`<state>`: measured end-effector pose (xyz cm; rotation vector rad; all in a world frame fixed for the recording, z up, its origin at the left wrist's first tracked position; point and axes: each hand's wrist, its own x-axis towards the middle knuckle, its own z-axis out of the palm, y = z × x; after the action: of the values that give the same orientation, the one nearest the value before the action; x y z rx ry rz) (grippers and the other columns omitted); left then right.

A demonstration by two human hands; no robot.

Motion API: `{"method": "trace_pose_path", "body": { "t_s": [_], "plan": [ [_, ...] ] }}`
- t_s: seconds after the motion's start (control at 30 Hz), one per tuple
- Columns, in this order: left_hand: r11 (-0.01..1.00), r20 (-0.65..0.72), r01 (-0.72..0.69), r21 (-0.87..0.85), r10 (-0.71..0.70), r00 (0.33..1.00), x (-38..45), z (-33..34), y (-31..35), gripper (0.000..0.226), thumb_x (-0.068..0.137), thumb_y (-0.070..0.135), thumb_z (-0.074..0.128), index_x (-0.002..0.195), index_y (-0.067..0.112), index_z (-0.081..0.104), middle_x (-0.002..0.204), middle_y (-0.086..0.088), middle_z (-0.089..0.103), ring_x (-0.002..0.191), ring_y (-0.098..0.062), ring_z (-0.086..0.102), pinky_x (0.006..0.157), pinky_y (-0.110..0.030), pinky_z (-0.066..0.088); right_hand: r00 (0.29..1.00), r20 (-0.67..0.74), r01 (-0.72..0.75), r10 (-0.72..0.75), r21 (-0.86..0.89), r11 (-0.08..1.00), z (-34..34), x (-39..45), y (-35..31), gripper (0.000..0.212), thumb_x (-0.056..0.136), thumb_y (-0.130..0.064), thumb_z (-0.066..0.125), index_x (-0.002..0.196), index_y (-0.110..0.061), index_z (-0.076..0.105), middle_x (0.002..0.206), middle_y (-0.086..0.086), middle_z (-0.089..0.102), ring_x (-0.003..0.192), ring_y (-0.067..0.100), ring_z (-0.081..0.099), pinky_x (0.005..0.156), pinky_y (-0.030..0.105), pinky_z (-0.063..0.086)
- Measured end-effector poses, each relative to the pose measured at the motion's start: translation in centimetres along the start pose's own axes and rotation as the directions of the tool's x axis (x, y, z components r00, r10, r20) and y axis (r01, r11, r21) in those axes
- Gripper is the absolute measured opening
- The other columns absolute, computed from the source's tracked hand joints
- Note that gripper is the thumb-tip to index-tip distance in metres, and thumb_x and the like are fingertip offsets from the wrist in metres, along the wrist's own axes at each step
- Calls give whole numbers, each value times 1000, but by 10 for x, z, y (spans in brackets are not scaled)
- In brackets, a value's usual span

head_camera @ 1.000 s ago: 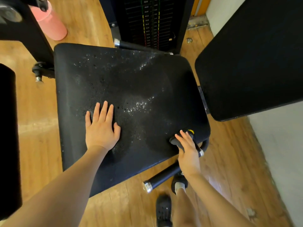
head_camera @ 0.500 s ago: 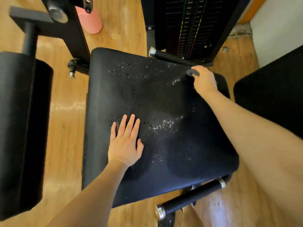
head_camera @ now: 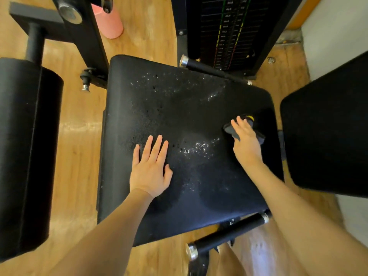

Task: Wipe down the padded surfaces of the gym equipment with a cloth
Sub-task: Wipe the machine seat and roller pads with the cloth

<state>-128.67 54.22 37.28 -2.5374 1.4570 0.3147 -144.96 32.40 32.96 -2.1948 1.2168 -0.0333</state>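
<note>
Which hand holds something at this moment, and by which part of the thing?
The right hand presses a dark cloth flat on the seat pad, covering its middle. The left hand holds nothing.

Two bare arms reach forward, both hands down flat.

The left hand (head_camera: 149, 168) lies palm down with fingers straight and spread. The right hand (head_camera: 246, 141) reaches further out, fingers straight and pressing down, arm stretched long from the lower right.
</note>
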Motion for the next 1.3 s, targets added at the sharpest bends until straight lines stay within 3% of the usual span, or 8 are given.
{"method": "trace_pose_path", "body": {
  "t_s": [0.23, 0.53, 0.7, 0.83, 0.9, 1.0, 1.17, 1.3],
  "plan": [
    [999, -47, -4, -43, 1, 999, -3, -1, 3, 60, 92, 35, 37, 148, 15, 28, 157, -4, 19, 146, -25, 9, 116, -48, 5, 997, 28, -74, 73, 38, 997, 23, -126, 17, 58, 89, 6, 46, 142, -18, 36, 153, -4, 22, 143, 15, 13, 117, 37, 20],
    [999, -90, -17, -34, 14, 996, -6, 1, 2, 61, 94, 35, 36, 151, 17, 20, 159, -3, 12, 147, -23, 2, 117, -47, 0, 994, -10, -106, 108, 101, 989, 42, -191, 17, 64, 85, 13, 48, 140, -16, 38, 152, -2, 26, 143, 16, 14, 116, 38, 23],
    [999, -96, -22, -33, 18, 995, -6, 1, 3, 61, 94, 34, 37, 150, 16, 21, 159, -4, 13, 147, -24, 3, 116, -47, 0, 991, 25, -135, 133, 118, 984, 50, -223, 16, 67, 87, 13, 47, 142, -22, 33, 152, -10, 19, 143, 13, 9, 112, 27, 21],
    [999, -93, -23, -49, 18, 995, -6, -1, 3, 61, 94, 32, 40, 150, 15, 23, 158, -5, 15, 146, -25, 5, 116, -48, 0, 990, 30, -140, 137, 198, 970, 42, -228, 14, 66, 86, 15, 46, 139, -23, 39, 143, -22, 18, 142, 7, 13, 107, 15, 17],
    [999, -78, -17, -44, 14, 997, -5, -2, 3, 61, 94, 33, 39, 150, 15, 23, 158, -4, 15, 146, -24, 4, 116, -47, 0, 988, 9, -153, 156, 267, 952, 29, -218, 8, 63, 86, 15, 44, 137, -22, 43, 141, -23, 20, 139, 1, 14, 108, 9, 13],
    [999, -58, -10, -38, 7, 998, -5, -2, 2, 62, 91, 37, 31, 150, 16, 24, 158, -4, 16, 146, -25, 6, 116, -47, 1, 989, -77, -94, 125, 320, 943, 8, -169, -8, 57, 86, 15, 43, 133, -17, 48, 145, -12, 32, 139, 4, 17, 101, -4, 7],
    [1000, 3, 9, -16, -9, 1000, -1, -2, 2, 64, 89, 38, 33, 149, 17, 26, 158, -3, 17, 146, -25, 8, 115, -47, 1, 985, -171, 36, 14, 288, 957, -19, -27, -38, 52, 87, 14, 40, 133, -10, 48, 148, 4, 35, 142, 15, 19, 106, 9, 8],
    [1000, 22, 0, 23, 0, 1000, 1, -1, 0, 65, 85, 40, 31, 144, 15, 38, 153, -5, 31, 142, -26, 18, 112, -47, 5, 989, -145, 50, -17, 225, 973, -26, 71, -50, 51, 89, 11, 39, 136, -9, 45, 149, 7, 33, 142, 19, 18, 110, 17, 8]
  ]
}}
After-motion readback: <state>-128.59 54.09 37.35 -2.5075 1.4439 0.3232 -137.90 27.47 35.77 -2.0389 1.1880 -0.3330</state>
